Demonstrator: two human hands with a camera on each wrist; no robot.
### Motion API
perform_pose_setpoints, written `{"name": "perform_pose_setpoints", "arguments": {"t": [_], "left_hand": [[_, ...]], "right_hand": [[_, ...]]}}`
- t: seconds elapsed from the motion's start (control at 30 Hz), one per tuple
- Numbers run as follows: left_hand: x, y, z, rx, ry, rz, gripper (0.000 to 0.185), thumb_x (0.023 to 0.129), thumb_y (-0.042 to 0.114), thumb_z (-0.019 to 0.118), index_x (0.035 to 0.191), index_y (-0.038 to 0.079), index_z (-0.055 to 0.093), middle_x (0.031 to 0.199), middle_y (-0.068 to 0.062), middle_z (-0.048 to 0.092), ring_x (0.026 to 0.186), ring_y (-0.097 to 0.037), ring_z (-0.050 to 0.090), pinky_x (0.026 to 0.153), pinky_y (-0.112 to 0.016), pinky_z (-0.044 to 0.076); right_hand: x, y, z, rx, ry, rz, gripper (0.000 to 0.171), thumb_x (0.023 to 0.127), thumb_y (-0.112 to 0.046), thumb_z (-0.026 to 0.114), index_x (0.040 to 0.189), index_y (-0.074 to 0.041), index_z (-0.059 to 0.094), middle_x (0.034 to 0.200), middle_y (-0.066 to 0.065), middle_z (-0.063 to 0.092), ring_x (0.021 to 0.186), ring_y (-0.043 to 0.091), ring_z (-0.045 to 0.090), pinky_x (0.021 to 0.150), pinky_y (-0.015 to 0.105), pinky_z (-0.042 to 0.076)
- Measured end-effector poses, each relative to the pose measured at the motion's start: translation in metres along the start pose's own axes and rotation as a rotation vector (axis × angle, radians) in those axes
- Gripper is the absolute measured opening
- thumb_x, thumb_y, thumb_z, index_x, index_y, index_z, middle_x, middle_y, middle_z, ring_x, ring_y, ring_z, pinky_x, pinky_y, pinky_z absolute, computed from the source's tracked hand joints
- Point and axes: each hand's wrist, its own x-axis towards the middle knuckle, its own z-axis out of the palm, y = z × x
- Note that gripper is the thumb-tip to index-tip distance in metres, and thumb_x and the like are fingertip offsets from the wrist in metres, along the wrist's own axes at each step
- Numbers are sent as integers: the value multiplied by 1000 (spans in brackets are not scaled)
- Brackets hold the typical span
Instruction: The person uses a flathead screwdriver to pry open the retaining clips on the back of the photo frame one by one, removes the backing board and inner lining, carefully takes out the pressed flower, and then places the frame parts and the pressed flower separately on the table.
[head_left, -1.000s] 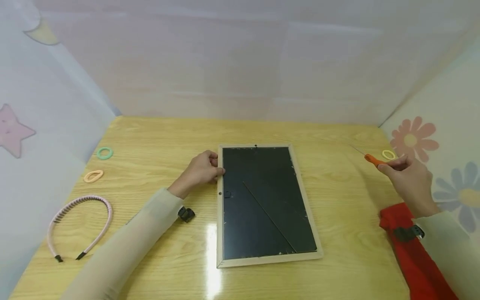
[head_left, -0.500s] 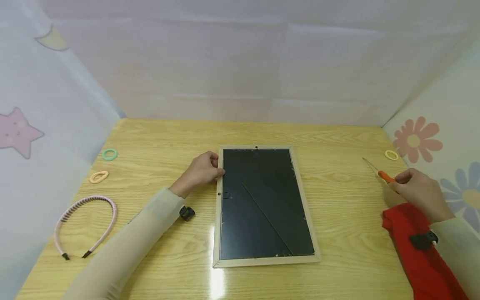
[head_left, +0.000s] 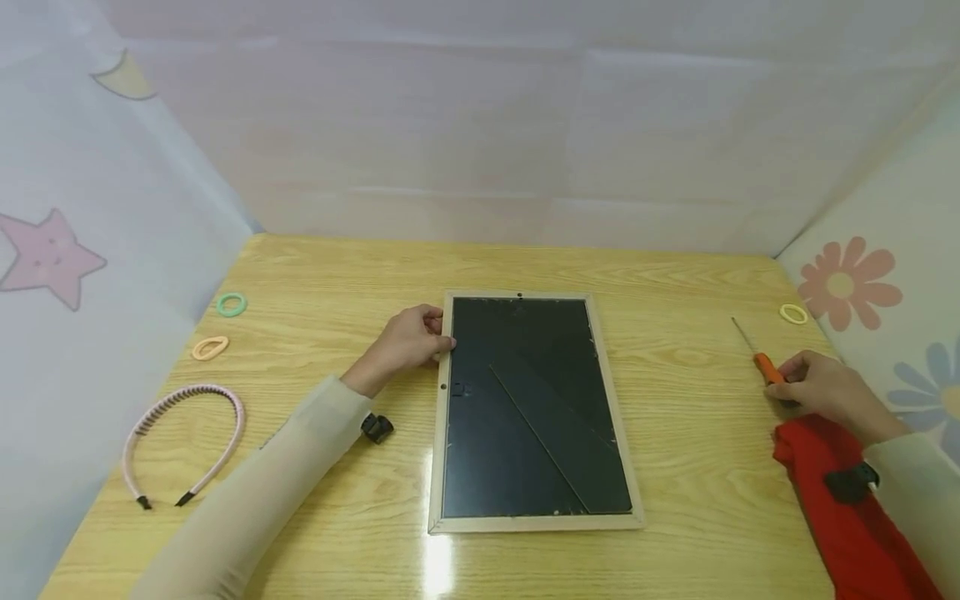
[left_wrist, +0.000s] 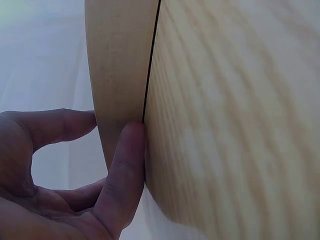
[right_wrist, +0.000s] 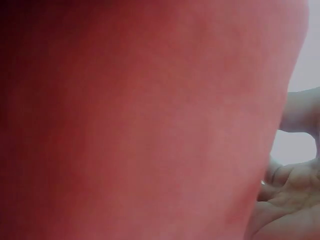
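A picture frame (head_left: 536,433) lies back side up on the table, its dark backing and folded stand strip showing inside a pale wooden border. At its left edge my left hand (head_left: 408,337) pinches the border, thumb on top. The left wrist view shows the thumb and fingers on either side of the wooden edge (left_wrist: 117,70). Far to the right, my right hand (head_left: 832,392) holds a screwdriver (head_left: 765,365) by its orange and black handle, low over the table, shaft pointing away. Red cloth (right_wrist: 160,120) fills most of the right wrist view, hiding the screwdriver there.
Red cloth (head_left: 840,508) lies under the right forearm. A yellow ring (head_left: 793,314) is at the far right; green (head_left: 231,304) and orange hair ties (head_left: 210,347) and a pink headband (head_left: 240,417) lie at left. Printed cloth walls bound the table (head_left: 697,467).
My right hand has come down toward the table and nearer to me with the screwdriver, whose shaft has turned to point more away from me. The left hand stays on the frame's edge.
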Motion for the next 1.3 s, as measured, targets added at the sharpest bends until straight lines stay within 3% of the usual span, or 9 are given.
{"name": "perform_pose_setpoints", "arguments": {"t": [0.43,0.57,0.7,0.77,0.9,1.0,1.13,1.3], "left_hand": [[-11,-6,2,-41,-42,9,76,90,17,73,155,6,35,135,-12,50,85,-23,70,75,-33,65],[-11,-5,3,-47,-53,-4,80,90,17,74,157,6,32,140,-12,49,83,-22,70,73,-32,65],[-11,-5,3,-51,-60,-4,81,90,17,74,158,6,30,141,-12,49,84,-23,70,73,-32,65],[-10,-5,2,-44,-60,-3,81,91,17,73,158,7,30,141,-12,49,85,-23,70,73,-33,65],[-7,-4,1,-31,-58,-5,81,91,19,72,159,8,29,141,-11,49,88,-23,70,72,-33,65],[-5,-3,2,-34,-58,-7,80,91,18,72,158,8,30,140,-10,50,87,-23,71,72,-33,65],[-3,-2,5,-32,-51,-10,77,92,16,71,157,7,31,136,-11,50,81,-22,72,70,-33,65],[-5,-1,6,-9,-24,-5,76,92,16,70,157,7,32,131,-10,52,75,-21,71,67,-32,64]], "right_hand": [[-2,2,3,18,-14,9,65,89,-45,74,118,9,52,109,27,66,87,27,64,68,25,46],[-4,-1,0,-17,4,-2,70,92,-49,70,121,11,51,115,32,63,98,42,63,72,39,52],[-9,-12,-9,-8,59,-31,73,99,-48,60,131,16,44,126,39,54,109,54,56,80,56,51],[-12,-27,-13,29,133,-55,73,100,-46,58,135,15,42,130,39,51,111,55,55,80,54,50],[-18,-78,-13,149,291,-148,65,100,-43,61,139,6,44,134,29,53,108,41,59,76,22,50],[-27,-130,-2,219,321,-262,58,99,-37,64,141,0,46,133,23,55,108,31,58,72,6,42],[-40,-193,28,266,284,-430,52,98,-25,68,139,0,47,132,20,56,114,30,56,83,15,47],[-46,-237,65,294,185,-587,55,93,-13,72,140,1,47,135,16,57,118,29,55,93,41,53]]}}
